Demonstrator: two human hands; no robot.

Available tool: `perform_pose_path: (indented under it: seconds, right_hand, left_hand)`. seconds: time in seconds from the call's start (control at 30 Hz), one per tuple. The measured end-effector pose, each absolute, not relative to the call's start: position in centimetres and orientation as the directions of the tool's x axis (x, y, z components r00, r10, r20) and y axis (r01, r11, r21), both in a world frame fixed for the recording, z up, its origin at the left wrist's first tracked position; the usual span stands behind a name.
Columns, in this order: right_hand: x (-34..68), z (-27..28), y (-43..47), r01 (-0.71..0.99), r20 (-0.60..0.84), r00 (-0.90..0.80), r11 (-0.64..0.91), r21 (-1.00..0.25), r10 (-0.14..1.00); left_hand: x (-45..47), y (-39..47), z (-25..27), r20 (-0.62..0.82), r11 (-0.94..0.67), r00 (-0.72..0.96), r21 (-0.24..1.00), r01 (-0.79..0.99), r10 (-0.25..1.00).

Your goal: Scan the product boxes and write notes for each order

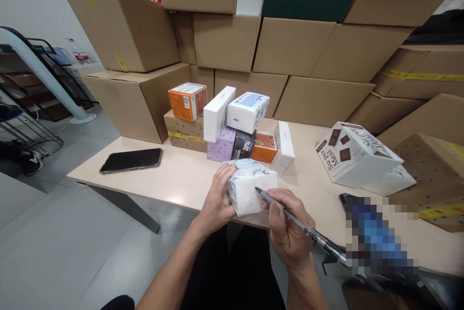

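My left hand grips a soft white tissue pack with a blue floral print, tilted at the table's front edge. In my right hand is a grey pen, its tip at the plain white end of the pack. Whether the tip touches cannot be made out. Just behind the pack is a pile: a purple box, a black box, an orange box, white boxes and another tissue pack.
A phone lies on the table at left. To the right stand a Su-per Meal carton and a partly blurred-out dark device. Large cardboard boxes are stacked along the back. An orange box sits on a brown box.
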State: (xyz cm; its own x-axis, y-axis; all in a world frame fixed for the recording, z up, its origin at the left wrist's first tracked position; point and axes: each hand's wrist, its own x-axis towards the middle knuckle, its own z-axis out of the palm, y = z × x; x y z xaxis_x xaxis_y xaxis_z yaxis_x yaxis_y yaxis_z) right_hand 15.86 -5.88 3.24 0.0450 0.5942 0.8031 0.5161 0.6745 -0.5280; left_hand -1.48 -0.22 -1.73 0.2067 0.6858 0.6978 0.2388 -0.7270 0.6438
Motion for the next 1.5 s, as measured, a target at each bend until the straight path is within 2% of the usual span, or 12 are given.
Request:
perform_pose_path:
  seconds: [0.3, 0.63, 0.8, 0.87, 0.93, 1.0, 1.07, 1.17, 1.23, 1.33, 1.43, 1.5]
  right_hand:
    - [15.8, 3.6, -5.9, 0.523, 0.797, 0.056, 0.662, -0.537, 0.602]
    - [16.0, 2.5, -6.1, 0.422, 0.77, 0.117, 0.67, -0.611, 0.628]
    - [15.9, 2.6, -5.9, 0.234, 0.698, 0.407, 0.672, -0.703, 0.589]
    - [17.2, 2.3, -5.8, 0.3, 0.647, 0.516, 0.589, -0.75, 0.561]
    - [19.6, 1.6, -5.6, 0.487, 0.654, 0.531, 0.437, -0.756, 0.539]
    - [22.5, 0.4, -5.3, 0.733, 0.701, 0.407, 0.248, -0.634, 0.586]
    - [25.1, -0.8, -4.9, 0.889, 0.651, 0.241, 0.106, -0.446, 0.72]
    - [27.3, -2.0, -4.1, 0.976, 0.462, 0.179, -0.098, -0.194, 0.869]
    - [27.5, -2.2, -3.5, 0.978, 0.352, 0.207, -0.187, -0.09, 0.913]
    - [27.1, -1.9, -3.0, 0.975, 0.306, 0.223, -0.214, -0.063, 0.925]
    - [27.2, -1.5, -3.9, 0.971, 0.427, 0.238, -0.219, -0.094, 0.872]
    - [28.2, -1.1, -5.4, 0.934, 0.499, 0.347, -0.339, -0.112, 0.794]
  left_hand:
    - [-1.5, -0.2, -1.7, 0.697, -0.723, 0.196, 0.649, 0.237, 0.69]
    - [-1.5, -0.2, -1.8, 0.718, -0.744, 0.202, 0.618, 0.255, 0.665]
    - [-1.5, -0.2, -1.7, 0.7, -0.73, 0.212, 0.637, 0.248, 0.682]
    - [-1.6, -0.2, -1.7, 0.694, -0.726, 0.214, 0.645, 0.24, 0.687]
    - [-1.6, -0.1, -1.8, 0.688, -0.719, 0.21, 0.657, 0.226, 0.695]
    - [-1.6, -0.1, -1.9, 0.676, -0.707, 0.205, 0.676, 0.21, 0.708]
    - [-1.6, -0.2, -2.0, 0.666, -0.695, 0.198, 0.691, 0.2, 0.719]
    - [-1.5, -0.3, -1.8, 0.648, -0.676, 0.195, 0.707, 0.205, 0.737]
    - [-1.5, -0.4, -1.5, 0.626, -0.656, 0.199, 0.721, 0.222, 0.754]
    - [-1.5, -0.1, -0.9, 0.59, -0.622, 0.198, 0.742, 0.25, 0.783]
    - [-1.7, 0.7, -0.3, 0.55, -0.585, 0.199, 0.766, 0.265, 0.811]
    - [-1.8, 1.4, -0.1, 0.513, -0.55, 0.201, 0.798, 0.248, 0.835]
